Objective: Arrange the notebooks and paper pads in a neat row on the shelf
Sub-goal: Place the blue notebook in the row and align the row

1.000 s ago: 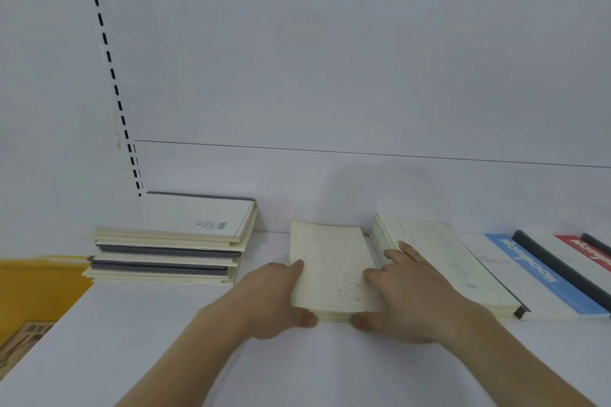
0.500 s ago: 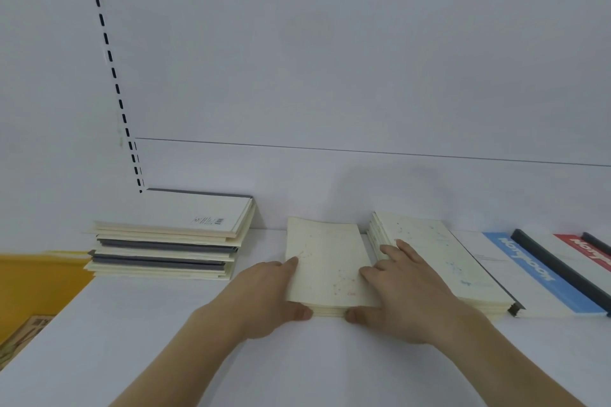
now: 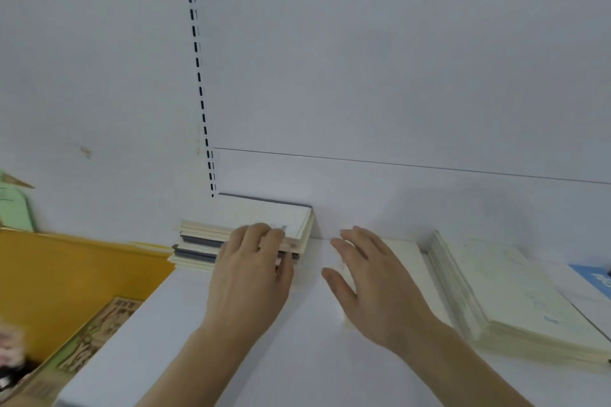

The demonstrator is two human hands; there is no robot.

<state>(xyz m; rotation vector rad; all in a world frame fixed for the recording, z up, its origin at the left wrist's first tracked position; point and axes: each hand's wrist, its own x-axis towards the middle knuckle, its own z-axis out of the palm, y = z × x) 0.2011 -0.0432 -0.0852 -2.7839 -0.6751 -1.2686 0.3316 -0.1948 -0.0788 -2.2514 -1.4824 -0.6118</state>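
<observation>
Landmark: a stack of notebooks (image 3: pixel 244 235) is lying flat at the left end of the white shelf (image 3: pixel 297 357), against the back panel; all places below are being given relative to it.
Left hand (image 3: pixel 251 277): is being held at the stack's near right corner, fingers curled over the top cover; whether the covers are actually being gripped cannot be told through the blur.
Right hand (image 3: pixel 373 284): is being held just right of the stack, fingers spread and relaxed, nothing being held.
Small cream pad (image 3: pixel 401 261): is lying flat right of the stack, partly hidden behind the right hand.
Larger cream stack (image 3: pixel 515 304): is lying further right, touching or nearly touching the small pad.
Blue-covered pad (image 3: pixel 595 277): is being cut off at the far right edge.
Handling, as judged: the stack is probably being felt as moderately heavy, with stiff covers that are likely to slide over one another; its layers are sitting uneven.
Where to hold, as judged: it is best being squeezed from both short sides, low down, so that the layers are being squared together.
</observation>
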